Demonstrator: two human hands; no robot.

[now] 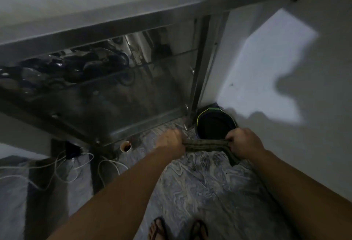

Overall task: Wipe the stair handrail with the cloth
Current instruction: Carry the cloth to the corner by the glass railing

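A dark striped cloth [206, 145] is stretched taut between my two hands, above the marbled floor and just in front of a black bucket [215, 125]. My left hand [170, 139] grips its left end in a closed fist. My right hand [242, 143] grips the right end, and a loose tail of cloth hangs below that hand. The metal handrail [122, 20] runs diagonally across the top of the view, well above and beyond my hands. Below it sits a glass panel [106, 91] in a steel frame.
A steel post [200, 64] stands at the panel's right edge beside the white wall [285, 59]. A small cup [125, 146] rests on the floor by the panel's lower corner. White cables [72, 169] trail at the left. My feet in sandals [158, 228] show at the bottom.
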